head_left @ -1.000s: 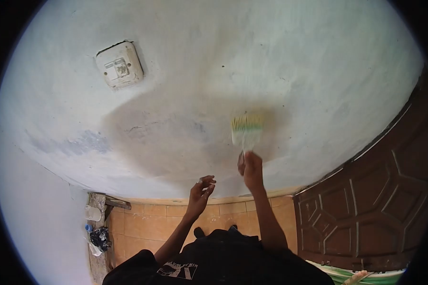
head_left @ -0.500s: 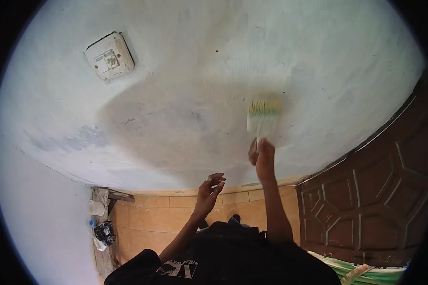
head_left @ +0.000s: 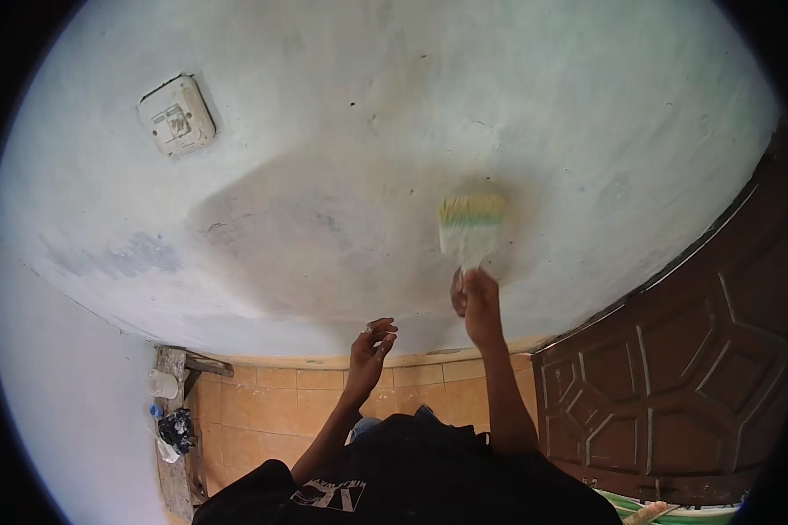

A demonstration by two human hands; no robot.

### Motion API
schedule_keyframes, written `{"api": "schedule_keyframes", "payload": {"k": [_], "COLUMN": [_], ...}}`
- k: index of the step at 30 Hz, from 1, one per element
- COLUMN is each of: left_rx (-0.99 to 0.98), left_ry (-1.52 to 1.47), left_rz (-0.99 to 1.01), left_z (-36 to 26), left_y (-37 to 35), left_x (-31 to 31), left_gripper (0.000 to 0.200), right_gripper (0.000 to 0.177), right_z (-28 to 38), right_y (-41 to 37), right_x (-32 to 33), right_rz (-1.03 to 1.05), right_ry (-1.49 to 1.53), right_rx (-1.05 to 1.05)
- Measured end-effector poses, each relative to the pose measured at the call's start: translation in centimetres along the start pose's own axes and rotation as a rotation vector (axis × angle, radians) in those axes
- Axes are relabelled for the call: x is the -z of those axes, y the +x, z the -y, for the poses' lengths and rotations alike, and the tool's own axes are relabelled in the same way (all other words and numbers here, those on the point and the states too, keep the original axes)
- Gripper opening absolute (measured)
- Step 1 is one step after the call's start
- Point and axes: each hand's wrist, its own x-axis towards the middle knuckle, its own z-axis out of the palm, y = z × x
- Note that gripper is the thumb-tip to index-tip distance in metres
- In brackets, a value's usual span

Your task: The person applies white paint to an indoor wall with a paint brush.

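Note:
My right hand is wrapped round the handle of a wide paintbrush, whose yellowish and green bristles point up at the pale wall. Whether the bristle tips touch the wall is hard to tell. Lower and to the left, my left hand holds nothing, its fingers loosely bent and apart, with a ring on one. Grey, patchy stains and a shadow mark the wall around the brush.
A worn switch plate is on the wall at upper left. At lower left, a wooden bench bears a clear container and a black plastic bag. A brown panelled door stands at right, above orange tiles.
The brush and my right hand are slightly lower and further left in view. The switch plate, bench and door have also shifted left as the camera view moved.

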Motion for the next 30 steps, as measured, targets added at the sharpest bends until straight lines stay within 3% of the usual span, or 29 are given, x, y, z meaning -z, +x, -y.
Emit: {"api": "schedule_keyframes", "payload": {"k": [4,6,9,10,13,16,20,23,24,26,30], "left_rx": [-0.024,-0.018,-0.059,-0.056,-0.046,-0.035,-0.044,-0.029,-0.025,-0.027,-0.032], "left_ry": [-0.066,-0.064,-0.091,-0.093,-0.078,-0.054,-0.122,-0.149,-0.150,-0.161,-0.118], "left_rz": [0.030,0.020,0.007,0.000,-0.021,-0.027,-0.014,-0.023,-0.027,-0.036,-0.037], "left_z": [-0.3,-1.0,-0.4,-0.2,-0.3,-1.5,-2.0,-2.1,-2.1,-1.6,-1.0], "left_y": [0.9,1.1,1.1,1.0,1.6,1.9,2.1,1.5,1.2,1.2,1.2], "left_x": [-2.0,-2.6,-2.8,-2.6,-2.1,-2.2,-2.8,-2.9,-2.8,-2.5,-1.8], "left_gripper": [0.029,0.029,0.030,0.030,0.030,0.030,0.030,0.030,0.030,0.030,0.029], "right_gripper": [0.040,0.041,0.041,0.041,0.042,0.044,0.046,0.047,0.047,0.048,0.047], "right_z": [-0.3,-7.5,-14.6,-14.3,-8.2,-2.0,-6.2,-13.7,-13.3,-12.0,-1.6], "right_y": [3.1,2.6,-3.3,-4.3,-2.0,2.5,3.8,-1.9,-3.1,-2.5,1.6], "right_x": [1.3,3.8,4.3,3.4,1.2,0.0,1.2,2.7,2.0,1.8,0.2], "right_rz": [-0.039,-0.010,-0.079,-0.115,-0.033,0.009,-0.027,-0.073,-0.090,-0.068,-0.013], "right_ry": [-0.050,-0.150,-0.137,-0.065,0.072,-0.010,-0.105,-0.238,-0.231,-0.158,-0.048], "right_rx": [0.022,0.086,-0.085,-0.197,-0.035,0.025,0.057,-0.064,-0.157,-0.066,0.027]}}
